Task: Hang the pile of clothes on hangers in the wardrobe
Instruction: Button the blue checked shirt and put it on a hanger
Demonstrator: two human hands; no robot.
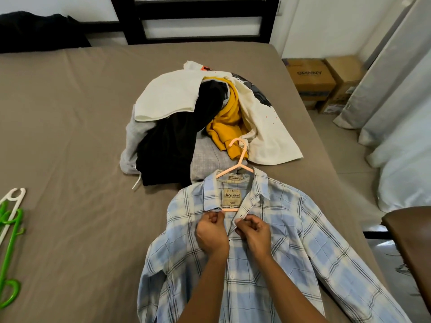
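Note:
A light blue plaid shirt (291, 241) lies flat on the bed with a pink hanger (238, 163) inside its collar, the hook pointing away from me. My left hand (211, 231) pinches the left front edge of the shirt just below the collar. My right hand (255, 233) pinches the right front edge beside it. Behind the shirt is the pile of clothes (186, 117): white, black, yellow and grey garments heaped together.
Green and white hangers (10, 229) lie on the brown bed sheet (70, 136) at the left edge. A dark bed frame (198, 10) stands at the back. Cardboard boxes (312, 82) and curtains (396, 101) are on the right, a brown chair (410, 241) nearer.

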